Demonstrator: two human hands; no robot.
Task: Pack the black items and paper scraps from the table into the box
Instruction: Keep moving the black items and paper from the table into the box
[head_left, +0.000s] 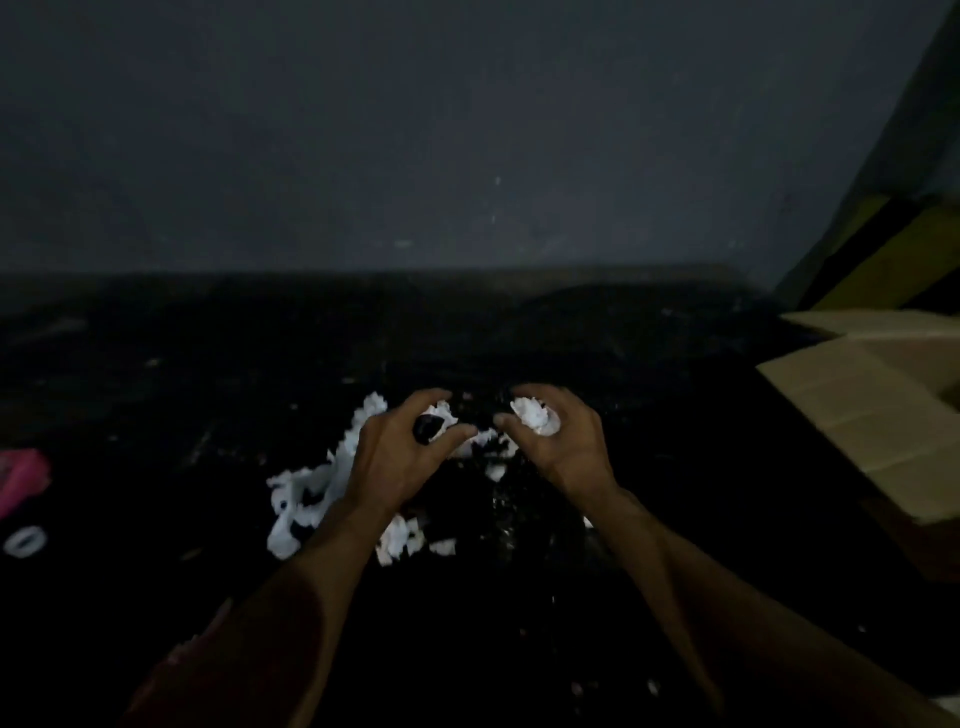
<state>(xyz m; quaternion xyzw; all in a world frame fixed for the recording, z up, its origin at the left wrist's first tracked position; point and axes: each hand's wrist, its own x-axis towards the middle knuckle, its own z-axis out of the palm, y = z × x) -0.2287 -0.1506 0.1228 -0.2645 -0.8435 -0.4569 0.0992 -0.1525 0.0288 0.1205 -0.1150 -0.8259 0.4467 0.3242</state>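
Dim room, dark counter (701, 493). Nearest, white paper scraps (306, 499) lie loose by the left forearm, so much is left to pack. The left hand (402, 452) grips a black item (427, 429) with paper; the right hand (558, 441) clutches a paper wad (531, 413). The box (857, 410) sits far right, its contents unseen.

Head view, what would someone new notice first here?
In the middle, the left hand grips a black item and the right hand a white paper wad. More paper scraps lie bright on the dark table beside the left wrist; a cardboard box stands far right.
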